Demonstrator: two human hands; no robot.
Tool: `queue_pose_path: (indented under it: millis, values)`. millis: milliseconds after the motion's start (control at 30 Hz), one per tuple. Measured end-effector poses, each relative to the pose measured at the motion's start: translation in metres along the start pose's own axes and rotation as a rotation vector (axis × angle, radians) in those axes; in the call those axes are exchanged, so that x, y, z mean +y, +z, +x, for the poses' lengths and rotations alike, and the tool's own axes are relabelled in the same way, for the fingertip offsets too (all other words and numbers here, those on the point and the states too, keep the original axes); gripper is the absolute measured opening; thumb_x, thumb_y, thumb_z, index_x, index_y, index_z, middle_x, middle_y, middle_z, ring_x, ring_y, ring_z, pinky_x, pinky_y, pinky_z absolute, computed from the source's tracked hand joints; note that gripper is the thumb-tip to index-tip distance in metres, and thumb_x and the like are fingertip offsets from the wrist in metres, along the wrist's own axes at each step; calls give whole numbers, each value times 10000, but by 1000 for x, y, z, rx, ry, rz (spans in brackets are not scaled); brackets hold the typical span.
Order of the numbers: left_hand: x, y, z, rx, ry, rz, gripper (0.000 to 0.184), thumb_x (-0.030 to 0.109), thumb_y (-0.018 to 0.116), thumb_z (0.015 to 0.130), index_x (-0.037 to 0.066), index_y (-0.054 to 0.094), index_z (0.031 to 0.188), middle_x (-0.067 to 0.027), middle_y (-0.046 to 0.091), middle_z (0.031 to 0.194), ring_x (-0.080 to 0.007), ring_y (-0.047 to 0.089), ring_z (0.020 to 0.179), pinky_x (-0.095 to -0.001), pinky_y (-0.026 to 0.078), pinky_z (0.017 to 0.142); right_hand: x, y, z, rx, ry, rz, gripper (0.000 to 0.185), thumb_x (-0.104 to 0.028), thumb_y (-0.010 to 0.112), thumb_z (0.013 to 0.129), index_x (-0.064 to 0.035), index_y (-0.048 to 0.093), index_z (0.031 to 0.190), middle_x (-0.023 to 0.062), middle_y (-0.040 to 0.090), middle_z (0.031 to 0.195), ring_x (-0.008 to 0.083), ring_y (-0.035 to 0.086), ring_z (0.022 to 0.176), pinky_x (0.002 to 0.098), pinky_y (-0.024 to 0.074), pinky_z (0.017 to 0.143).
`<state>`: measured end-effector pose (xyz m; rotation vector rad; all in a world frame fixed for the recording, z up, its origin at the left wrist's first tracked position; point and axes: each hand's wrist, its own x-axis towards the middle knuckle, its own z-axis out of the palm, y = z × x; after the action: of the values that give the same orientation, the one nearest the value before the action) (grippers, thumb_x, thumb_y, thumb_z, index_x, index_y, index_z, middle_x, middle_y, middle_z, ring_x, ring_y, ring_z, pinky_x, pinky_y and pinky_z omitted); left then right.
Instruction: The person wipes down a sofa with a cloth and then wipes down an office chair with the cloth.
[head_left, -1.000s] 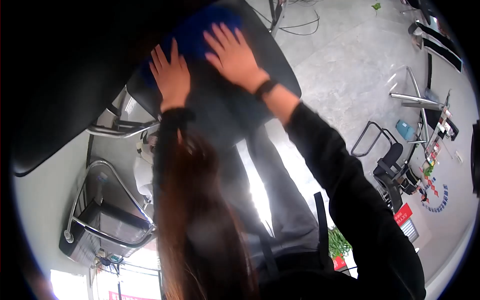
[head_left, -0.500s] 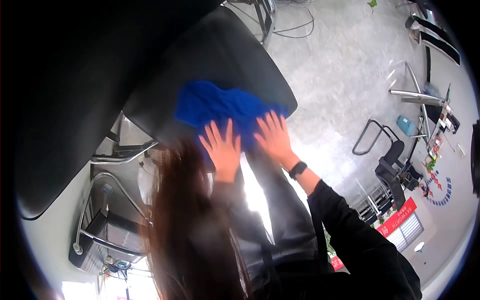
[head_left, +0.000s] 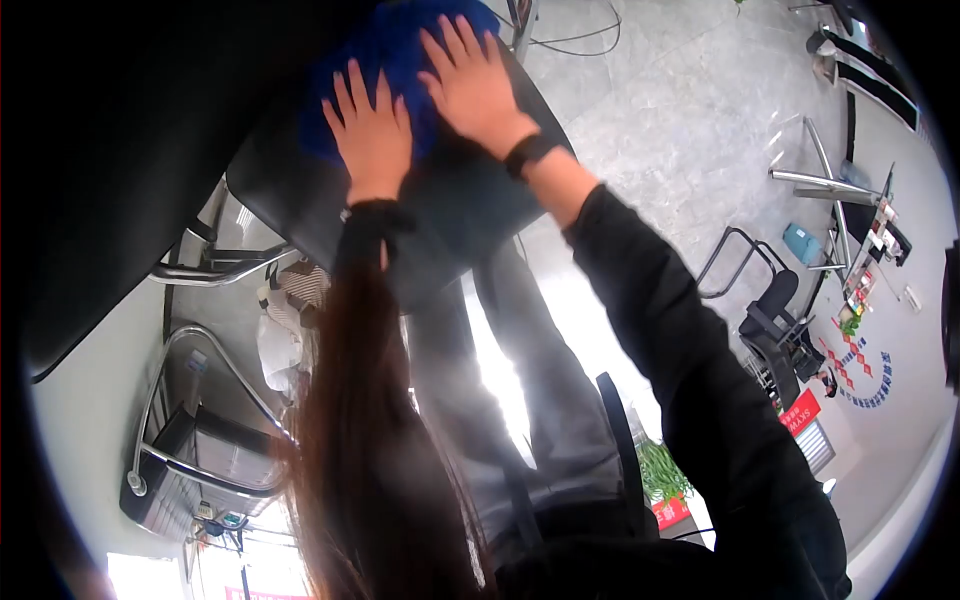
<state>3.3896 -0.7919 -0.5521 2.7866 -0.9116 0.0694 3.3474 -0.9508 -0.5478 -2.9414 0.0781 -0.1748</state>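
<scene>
A blue cloth (head_left: pixel 395 45) lies spread on the black chair seat (head_left: pixel 480 195), toward its far end by the dark backrest (head_left: pixel 110 180). My left hand (head_left: pixel 372 135) rests flat on the cloth with its fingers spread. To its right and a little farther off, my right hand (head_left: pixel 472 90) also presses on the cloth, palm down and fingers apart; a dark band circles that wrist. Both palms cover part of the cloth, and its far edge runs near the top of the view. Long hair hides part of my left forearm.
A metal chair leg frame (head_left: pixel 220 270) stands left of the seat, with another metal-framed chair (head_left: pixel 210 440) lower left. On the right are a black chair (head_left: pixel 770 310), a blue container (head_left: pixel 803 243) and a metal table leg (head_left: pixel 830 185). Cables (head_left: pixel 590 45) lie on the floor.
Both hands have slid away from me across the seat, up and left in view, pushing the blue cloth from the near edge to the far part. The fingers stay spread.
</scene>
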Motion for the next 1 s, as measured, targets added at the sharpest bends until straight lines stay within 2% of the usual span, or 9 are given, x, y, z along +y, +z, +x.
queue_pose_path:
  millis: [133,300,400,567,667,800,867,900,1000]
  values:
    - [37,-26,-89,-176,-120,-86,466,195,523,931,-12,532,1349,-246,268,1576,-435,275,1441,-565,215,1168,-61,-23,-89,-99,245,181,530,-261,486,978,-81,428,1473,160,396,1526,324,321,1438,501,207,1178]
    - [56,-55,-233,-460,-214,-206,466,230,519,956,-14,516,1353,-263,264,1571,-440,242,1452,-563,173,1179,-108,-51,-208,-386,226,244,524,-255,510,976,-99,434,1470,146,367,1545,317,306,1448,499,211,1176]
    - [47,-62,-263,-506,-214,-188,458,261,524,958,46,535,1363,-223,293,1573,-427,252,1452,-574,170,1177,-114,-49,-229,-490,137,256,532,-276,543,965,-123,447,1465,136,358,1553,313,301,1450,505,222,1171]
    - [-6,-50,-191,-245,-327,-42,439,267,469,987,54,536,1365,-230,344,1538,-444,293,1424,-582,226,1152,-98,-30,-152,-389,-156,248,466,-389,573,938,-164,577,1346,90,482,1463,263,389,1393,477,218,1182]
    - [-65,-32,-127,-35,-262,49,427,291,450,1003,91,548,1367,-230,350,1536,-445,338,1398,-579,265,1135,-98,0,-73,-217,-214,97,514,-473,539,940,-187,561,1366,87,498,1438,267,356,1410,476,204,1185]
    - [-133,-13,-71,76,-202,98,472,311,437,1011,166,453,1460,-221,347,1542,-443,330,1411,-580,292,1122,-116,32,11,-64,-201,90,545,-473,551,936,-168,542,1388,106,458,1483,292,325,1433,506,197,1179]
    - [-140,-12,-67,117,-199,112,500,313,435,1012,185,408,1494,-217,336,1549,-442,321,1418,-580,295,1122,-127,35,31,1,-152,182,572,-414,489,977,-82,464,1442,183,390,1529,345,319,1439,499,208,1187]
    - [-138,-12,-68,126,-208,94,521,306,437,1010,189,372,1513,-219,322,1556,-447,315,1421,-583,291,1125,-131,33,32,-29,-121,175,588,-405,489,977,-76,434,1461,185,368,1542,329,291,1455,495,205,1188]
    - [-113,-17,-90,124,-260,50,541,290,437,1007,184,343,1529,-230,295,1566,-460,307,1421,-588,284,1129,-143,30,3,14,-78,2,537,-417,548,946,-150,519,1411,128,417,1516,297,304,1447,515,194,1179]
